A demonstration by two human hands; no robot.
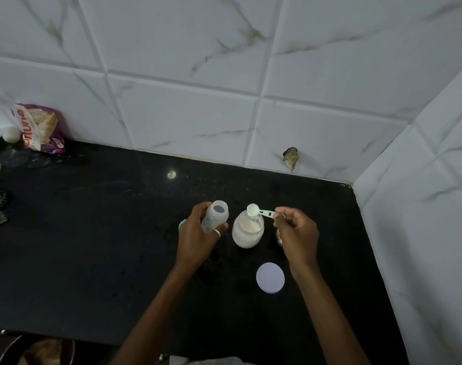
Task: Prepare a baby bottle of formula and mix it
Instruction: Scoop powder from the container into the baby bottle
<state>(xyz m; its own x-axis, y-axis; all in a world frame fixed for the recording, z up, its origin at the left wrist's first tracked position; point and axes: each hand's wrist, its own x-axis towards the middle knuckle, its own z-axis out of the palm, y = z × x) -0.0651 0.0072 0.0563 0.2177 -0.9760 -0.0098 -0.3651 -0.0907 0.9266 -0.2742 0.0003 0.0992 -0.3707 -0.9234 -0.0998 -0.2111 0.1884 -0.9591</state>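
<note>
Left grip: the fingers are curled round the baby bottle, which has no cap on top and is tilted a little; one finger has a ring.
Right grip: thumb and fingers pinch the handle end of the white scoop.
Scoop: its round bowl is just above the mouth of the jar, between the two hands.
Jar: glass, open, upright on the black table, with pale powder inside, nearer to the right edge.
Lid: round and pale, flat on the table, apart from the jar, toward the front edge.
Teal piece: small, mostly hidden behind the left grip; perhaps a bottle cap.
Packet: purple, at the back left corner, against the tiled wall.
</note>
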